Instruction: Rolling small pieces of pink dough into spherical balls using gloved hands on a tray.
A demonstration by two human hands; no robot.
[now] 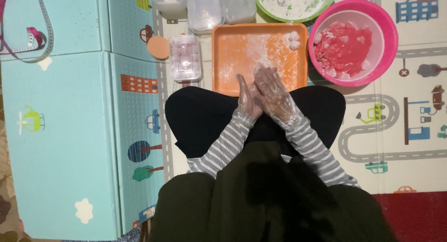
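Both hands are pressed together palm to palm in thin clear gloves, the left hand (246,98) and right hand (274,94) meeting over the near edge of the orange tray (242,56); whether anything lies between the palms cannot be told. Flour dusts the tray, and small white balls (294,39) sit at its far right corner. Just right stands a pink bowl (389,42) of red filling; left, a clear box (185,58) of pinkish pieces.

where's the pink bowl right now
In the head view, the pink bowl sits at upper right on the play mat, just right of the orange tray and beside the green bowl.
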